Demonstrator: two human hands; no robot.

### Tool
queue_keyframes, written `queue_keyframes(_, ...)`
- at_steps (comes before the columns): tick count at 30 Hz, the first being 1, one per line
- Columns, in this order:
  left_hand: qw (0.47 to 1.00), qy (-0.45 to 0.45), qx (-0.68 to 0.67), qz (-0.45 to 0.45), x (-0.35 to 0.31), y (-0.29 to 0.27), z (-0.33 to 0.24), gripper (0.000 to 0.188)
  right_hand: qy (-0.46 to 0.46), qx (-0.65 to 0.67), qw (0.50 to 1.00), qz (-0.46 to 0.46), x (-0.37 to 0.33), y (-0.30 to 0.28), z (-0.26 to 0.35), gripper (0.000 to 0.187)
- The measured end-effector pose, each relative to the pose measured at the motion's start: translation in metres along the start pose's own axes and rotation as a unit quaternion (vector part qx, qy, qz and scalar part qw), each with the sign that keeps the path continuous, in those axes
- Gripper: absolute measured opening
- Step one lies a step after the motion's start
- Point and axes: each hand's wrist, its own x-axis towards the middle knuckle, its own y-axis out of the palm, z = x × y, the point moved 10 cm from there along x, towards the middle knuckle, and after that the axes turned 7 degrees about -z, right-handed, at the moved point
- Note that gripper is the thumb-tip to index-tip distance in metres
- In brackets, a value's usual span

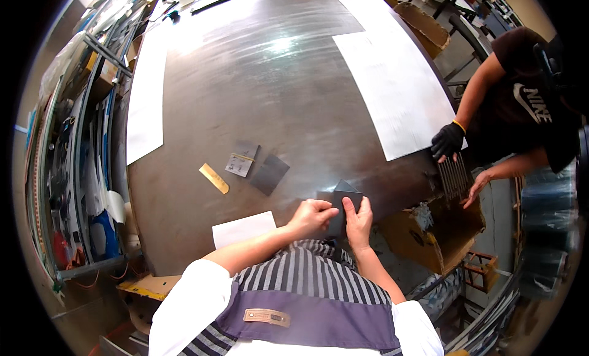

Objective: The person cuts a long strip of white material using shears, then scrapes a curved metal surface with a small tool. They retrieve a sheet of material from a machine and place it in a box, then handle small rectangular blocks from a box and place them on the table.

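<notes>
My right hand (359,222) is closed around a few thin dark rectangular plates (347,199), thumb on top. One plate's corner sticks out above the others at an angle. Just left of them, my left hand (311,216) has its fingers curled into a pinch; whatever is between them is hidden or too small to name. A bundle of small plates (241,164) with a band around it lies on the dark table (264,110), beside a loose dark square sheet (270,174). Left of these is a flat yellow strip (214,178). White paper (244,229) lies near my left forearm.
Large white sheets (392,98) cover the table's right side, and another white sheet (147,110) its left. At right, a co-worker's gloved hand (448,141) touches a ribbed dark piece (453,177) above a cardboard box (451,236). Crowded shelving (80,166) stands at left.
</notes>
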Motion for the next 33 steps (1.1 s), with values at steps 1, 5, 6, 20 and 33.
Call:
queue_keyframes(1,0.999,-0.026,0.007,0.031,-0.001,0.008,0.008,0.028,-0.060,-0.112,0.992,-0.012,0.000,-0.006,0.015,0.040)
queue_keyframes(5,0.984,0.085,0.146,0.062,-0.004,0.021,0.006,0.039,-0.151,-0.549,0.822,-0.019,0.034,-0.038,-0.005,0.028)
queue_keyframes(6,0.972,0.137,0.179,0.061,-0.001,0.022,0.008,0.038,-0.180,-0.644,0.743,-0.027,0.042,-0.046,-0.036,0.019)
queue_keyframes(20,0.938,-0.050,-0.313,0.139,-0.023,0.001,-0.019,0.016,0.270,0.201,0.917,0.216,-0.043,0.061,0.005,0.045)
queue_keyframes(33,0.929,0.245,0.258,-0.105,-0.017,-0.057,-0.044,0.019,0.402,0.193,0.873,0.199,-0.076,0.070,-0.012,0.049)
